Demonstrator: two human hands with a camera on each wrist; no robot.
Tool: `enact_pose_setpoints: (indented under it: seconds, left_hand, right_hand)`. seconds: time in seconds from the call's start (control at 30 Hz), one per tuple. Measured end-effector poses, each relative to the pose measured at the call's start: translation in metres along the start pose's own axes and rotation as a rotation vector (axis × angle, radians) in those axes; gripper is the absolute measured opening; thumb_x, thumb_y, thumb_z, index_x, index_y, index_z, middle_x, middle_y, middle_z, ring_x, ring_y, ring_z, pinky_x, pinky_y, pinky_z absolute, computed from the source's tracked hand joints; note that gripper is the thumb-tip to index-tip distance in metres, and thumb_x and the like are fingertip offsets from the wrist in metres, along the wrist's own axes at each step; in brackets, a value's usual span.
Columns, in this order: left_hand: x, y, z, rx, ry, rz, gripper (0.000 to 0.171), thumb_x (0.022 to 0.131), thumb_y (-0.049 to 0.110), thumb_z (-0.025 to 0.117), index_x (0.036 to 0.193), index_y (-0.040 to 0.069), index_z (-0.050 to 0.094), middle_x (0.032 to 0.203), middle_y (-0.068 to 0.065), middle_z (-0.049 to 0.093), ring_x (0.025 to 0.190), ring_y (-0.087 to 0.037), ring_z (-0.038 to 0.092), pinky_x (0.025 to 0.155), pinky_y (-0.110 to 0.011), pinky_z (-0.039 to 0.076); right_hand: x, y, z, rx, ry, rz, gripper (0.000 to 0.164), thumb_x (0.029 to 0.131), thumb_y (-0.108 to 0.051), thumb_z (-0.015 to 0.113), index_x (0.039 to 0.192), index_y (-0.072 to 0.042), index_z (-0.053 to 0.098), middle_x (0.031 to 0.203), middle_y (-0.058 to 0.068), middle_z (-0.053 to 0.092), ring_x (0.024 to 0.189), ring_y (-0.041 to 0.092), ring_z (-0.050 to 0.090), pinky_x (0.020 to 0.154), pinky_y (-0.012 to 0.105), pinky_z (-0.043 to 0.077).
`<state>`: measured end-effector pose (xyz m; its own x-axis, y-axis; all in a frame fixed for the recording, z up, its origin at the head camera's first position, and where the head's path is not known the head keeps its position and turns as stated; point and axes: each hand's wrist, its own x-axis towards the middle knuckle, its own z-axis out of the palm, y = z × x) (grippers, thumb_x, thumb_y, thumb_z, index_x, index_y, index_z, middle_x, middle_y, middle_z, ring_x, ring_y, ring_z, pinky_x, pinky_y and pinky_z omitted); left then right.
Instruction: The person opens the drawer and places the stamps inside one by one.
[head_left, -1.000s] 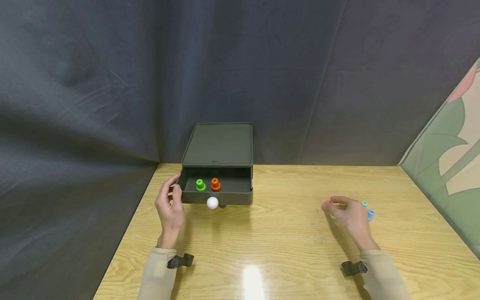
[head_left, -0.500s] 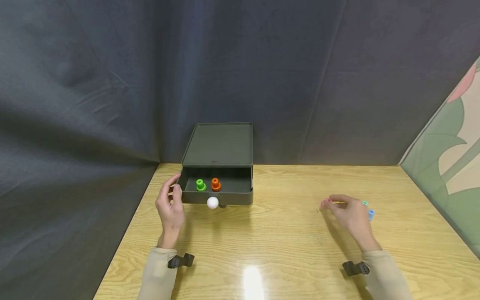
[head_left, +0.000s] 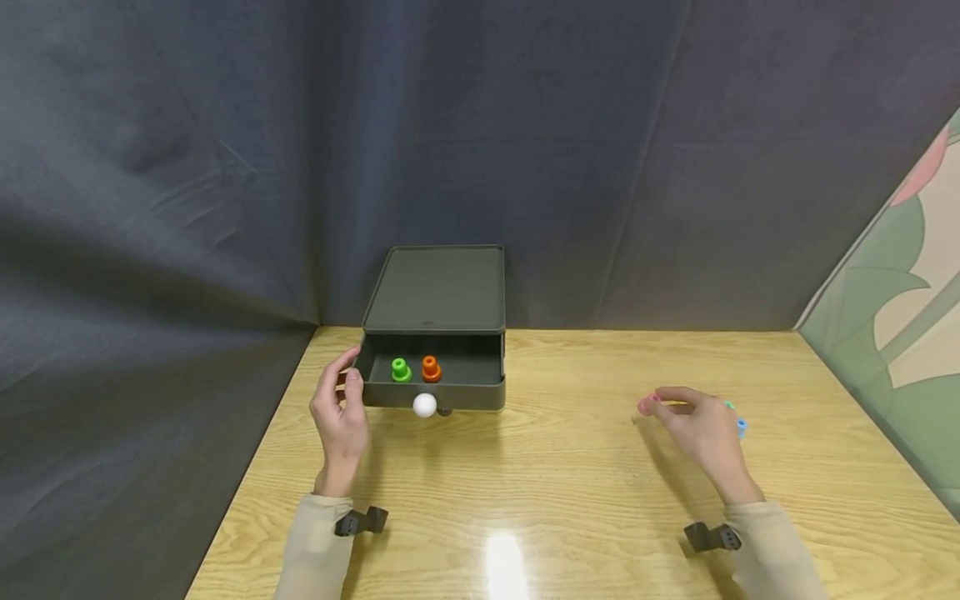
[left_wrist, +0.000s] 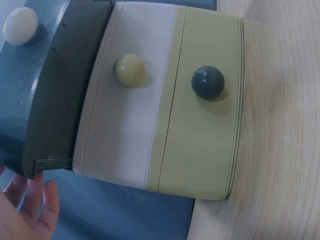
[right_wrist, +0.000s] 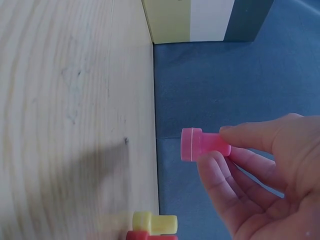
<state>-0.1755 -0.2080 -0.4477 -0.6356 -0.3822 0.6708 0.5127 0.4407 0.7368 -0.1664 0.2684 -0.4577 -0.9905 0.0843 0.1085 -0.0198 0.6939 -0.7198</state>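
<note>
My left hand (head_left: 342,417) rests at the left side of a dark grey top drawer (head_left: 480,396), which is pulled out of a small cabinet (head_left: 442,287). In the left wrist view its fingers (left_wrist: 32,200) touch the drawer's lower side corner. Inside the drawer a green peg (head_left: 401,371) and an orange peg (head_left: 431,369) stand on their wide ends. Over the right of the table, my right hand (head_left: 701,429) pinches a pink peg (right_wrist: 192,145) by its narrow end between thumb and fingers. Its wide end sticks out, clear of the tabletop.
Below the drawer the cabinet has a white drawer (left_wrist: 120,120) and a yellow-green drawer (left_wrist: 197,135), both with round knobs. A blue peg (head_left: 742,427), a yellow peg (right_wrist: 162,224) and a red peg (right_wrist: 145,235) are near my right hand. Dark cloth (head_left: 480,150) hangs behind the table.
My right hand has moved slightly left with the pink peg in its grip. The left hand and the drawer stay in place.
</note>
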Motion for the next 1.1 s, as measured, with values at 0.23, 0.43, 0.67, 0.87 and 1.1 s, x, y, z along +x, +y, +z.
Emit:
enact_pose_setpoints:
  seconds: [0.23, 0.43, 0.67, 0.87, 1.1]
  left_hand:
    - [-0.001, 0.0, 0.001, -0.005, 0.002, 0.009, 0.033, 0.104, 0.003, 0.053, 0.13, 0.0, 0.074, 0.122, -0.027, 0.073, 0.093, -0.008, 0.064, 0.072, -0.011, 0.046]
    - [0.0, 0.0, 0.001, 0.003, 0.001, 0.005, 0.033, 0.105, 0.004, 0.053, 0.13, 0.0, 0.073, 0.123, -0.025, 0.073, 0.095, -0.005, 0.063, 0.072, -0.01, 0.046]
    - [0.0, 0.0, 0.0, 0.006, -0.003, 0.003, 0.033, 0.105, 0.005, 0.053, 0.13, 0.0, 0.073, 0.122, -0.03, 0.071, 0.094, -0.014, 0.065, 0.071, -0.012, 0.045]
    - [0.0, 0.0, -0.001, 0.009, -0.003, -0.002, 0.032, 0.105, 0.005, 0.054, 0.13, 0.0, 0.073, 0.124, -0.026, 0.073, 0.094, -0.011, 0.065, 0.072, -0.011, 0.045]
    - [0.0, -0.001, -0.001, 0.014, 0.001, 0.002, 0.032, 0.105, 0.006, 0.054, 0.13, 0.0, 0.073, 0.124, -0.024, 0.074, 0.093, -0.015, 0.065, 0.072, -0.012, 0.046]
  right_hand:
    - [-0.003, -0.008, -0.003, -0.005, 0.02, -0.031, 0.046, 0.103, -0.038, 0.071, 0.129, 0.0, 0.073, 0.116, 0.028, 0.077, 0.07, 0.029, 0.076, 0.038, 0.029, 0.038]
    - [-0.005, -0.014, -0.006, 0.005, 0.037, -0.041, 0.046, 0.102, -0.04, 0.072, 0.128, -0.002, 0.074, 0.117, 0.028, 0.077, 0.091, 0.041, 0.079, 0.043, 0.029, 0.043]
    - [-0.008, -0.019, -0.005, -0.002, 0.025, -0.041, 0.043, 0.104, -0.035, 0.07, 0.129, -0.001, 0.074, 0.119, 0.03, 0.076, 0.089, 0.04, 0.079, 0.043, 0.03, 0.045]
    - [-0.01, -0.026, -0.005, 0.002, 0.04, -0.055, 0.042, 0.102, -0.036, 0.073, 0.126, -0.002, 0.075, 0.117, 0.029, 0.077, 0.089, 0.041, 0.079, 0.042, 0.03, 0.045]
    - [-0.011, -0.031, -0.006, -0.004, 0.047, -0.071, 0.044, 0.102, -0.038, 0.073, 0.126, -0.001, 0.075, 0.119, 0.03, 0.076, 0.083, 0.038, 0.079, 0.037, 0.027, 0.036]
